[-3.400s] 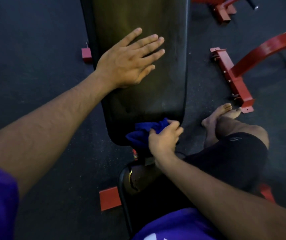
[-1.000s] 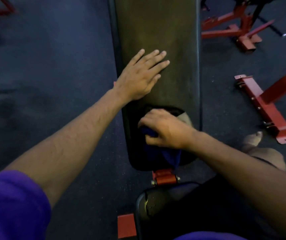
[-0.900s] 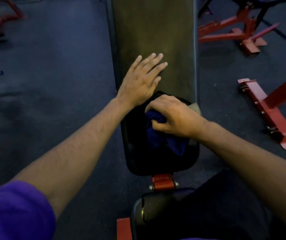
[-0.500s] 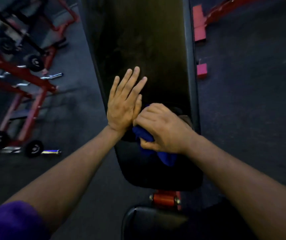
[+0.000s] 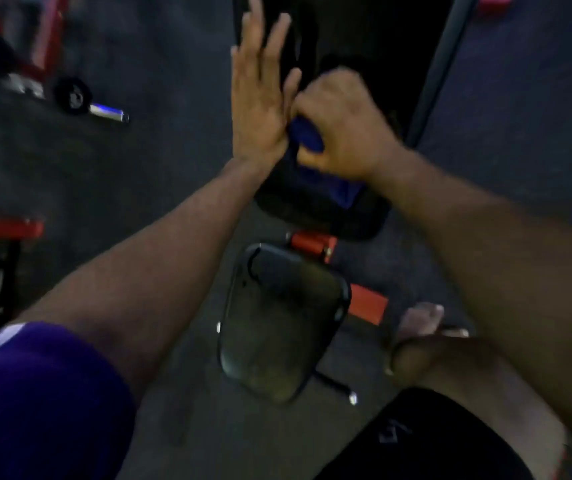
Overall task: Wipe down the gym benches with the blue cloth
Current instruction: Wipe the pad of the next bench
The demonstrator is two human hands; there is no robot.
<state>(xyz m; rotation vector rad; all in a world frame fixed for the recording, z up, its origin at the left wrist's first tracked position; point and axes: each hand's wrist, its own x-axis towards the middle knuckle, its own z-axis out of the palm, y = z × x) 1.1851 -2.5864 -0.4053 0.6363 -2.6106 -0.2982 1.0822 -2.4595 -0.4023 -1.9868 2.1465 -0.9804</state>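
**Blue cloth on lower end of bench back pad**

The blue cloth (image 5: 307,135) is bunched at upper centre of the frame on the black back pad (image 5: 315,209), part of it trailing toward the pad's rounded lower edge. The pad's long axis runs up out of the frame. The right hand (image 5: 341,124) grips the cloth with curled fingers. The left hand (image 5: 258,98) lies flat along the pad's left edge, fingers straight and slightly spread, touching the right hand. Below the pad sits the separate seat pad (image 5: 277,323); dark floor (image 5: 139,174) lies open on both sides.
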